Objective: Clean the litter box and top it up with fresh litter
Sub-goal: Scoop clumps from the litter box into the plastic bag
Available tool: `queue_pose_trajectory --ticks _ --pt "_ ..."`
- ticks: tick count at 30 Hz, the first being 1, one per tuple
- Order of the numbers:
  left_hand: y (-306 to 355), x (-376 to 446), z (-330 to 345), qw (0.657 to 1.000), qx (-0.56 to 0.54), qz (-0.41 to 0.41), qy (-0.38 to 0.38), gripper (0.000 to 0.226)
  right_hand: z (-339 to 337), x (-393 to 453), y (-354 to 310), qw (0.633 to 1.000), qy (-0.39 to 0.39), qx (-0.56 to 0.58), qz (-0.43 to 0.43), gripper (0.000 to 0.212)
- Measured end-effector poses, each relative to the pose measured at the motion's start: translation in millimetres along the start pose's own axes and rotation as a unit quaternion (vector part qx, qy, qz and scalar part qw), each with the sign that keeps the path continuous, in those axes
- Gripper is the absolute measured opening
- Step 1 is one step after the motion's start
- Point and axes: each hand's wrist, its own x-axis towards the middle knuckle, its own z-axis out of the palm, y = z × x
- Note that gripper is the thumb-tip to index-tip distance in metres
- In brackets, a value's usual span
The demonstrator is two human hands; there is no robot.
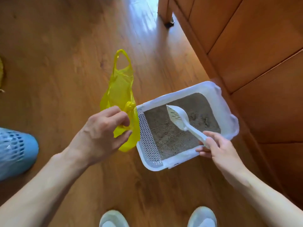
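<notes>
On the wooden floor (pixel 68 51), tight against the base of a wooden cabinet (pixel 255 46), sits the white litter box (pixel 211 89), a shallow rectangular plastic tray with rounded corners and a broad rim. A strip of white perforated grid (pixel 148 136) runs along its near-left side, and grey, grainy litter (pixel 165 136) fills the rest, its surface uneven.

The right hand (pixel 218 148) hangs over the near corner of the box, fingers curled round the handle of a white plastic scoop (pixel 177 117). The scoop's slotted head is over the middle of the litter; I cannot tell whether it touches the grains.

Just left of the box, the left hand (pixel 101 133) pinches a thin, translucent yellow plastic bag (pixel 119 90) between thumb and curled fingers. The bag is crinkled, with one loop handle standing up at the far end, and its lower part lies against the grid-side rim of the box.

A blue perforated slipper (pixel 16 149) shows at the left edge, well apart from the box. Two pale shoes (pixel 114 218) point forward at the bottom edge. A patch of bright light glares off the boards beside the cabinet.
</notes>
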Motion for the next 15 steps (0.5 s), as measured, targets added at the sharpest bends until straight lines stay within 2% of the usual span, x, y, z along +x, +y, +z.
queue_pose_trajectory --ticks 4,9,11,15 --pt "-10 20 23 0.999 -0.003 0.042 0.008 0.017 5 46 29 0.999 -0.024 0.037 0.019 0.028" --pt "-12 38 53 0.989 0.018 0.143 -0.014 0.029 3 95 44 0.991 -0.067 -0.112 -0.018 0.020" --pt "-14 38 64 0.985 0.030 0.168 0.000 0.030 0 108 41 0.972 -0.082 -0.210 -0.067 0.012" --pt "-22 31 86 0.983 0.040 0.172 0.046 0.031 7 127 34 0.893 -0.060 -0.418 -0.154 0.042"
